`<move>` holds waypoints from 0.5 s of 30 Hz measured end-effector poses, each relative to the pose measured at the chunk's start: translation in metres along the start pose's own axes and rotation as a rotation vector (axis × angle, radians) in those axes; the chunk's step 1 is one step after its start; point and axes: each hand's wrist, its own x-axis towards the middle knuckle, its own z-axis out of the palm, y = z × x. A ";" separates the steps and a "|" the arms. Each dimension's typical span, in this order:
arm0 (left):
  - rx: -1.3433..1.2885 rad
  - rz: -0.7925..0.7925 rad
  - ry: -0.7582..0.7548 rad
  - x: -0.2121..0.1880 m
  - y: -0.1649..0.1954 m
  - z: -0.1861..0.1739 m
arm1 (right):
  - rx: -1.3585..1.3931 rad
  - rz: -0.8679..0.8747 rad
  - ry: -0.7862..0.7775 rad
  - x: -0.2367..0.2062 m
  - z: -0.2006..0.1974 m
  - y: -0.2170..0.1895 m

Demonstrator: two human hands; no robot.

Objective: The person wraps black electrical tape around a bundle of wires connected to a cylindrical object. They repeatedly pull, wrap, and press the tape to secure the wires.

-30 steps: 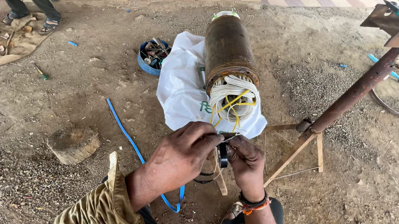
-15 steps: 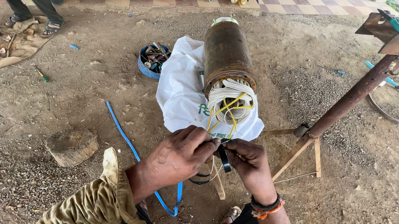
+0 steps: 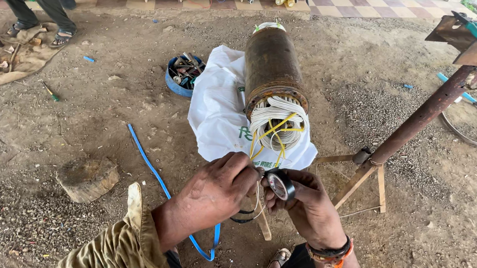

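Since the earlier frame both hands sit lower and closer to me, tape roll [image 3: 280, 184] now just below the motor windings [image 3: 277, 120]. Right hand [image 3: 308, 208] grips the roll; left hand [image 3: 219, 190] is closed, pinching the wire leads [image 3: 257, 155]. I'd keep the tape taut, overlapping each turn.

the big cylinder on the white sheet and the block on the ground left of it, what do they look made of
Cylinder: likely steel or iron, dull brown, rusty-looking shell; white and yellow wires bunch out of its near end. Block: looks like rough, weathered wood, though dirt leaves it uncertain.
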 end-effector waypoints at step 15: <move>-0.072 -0.037 0.022 -0.002 0.006 0.003 | -0.052 -0.306 0.346 0.026 0.036 0.044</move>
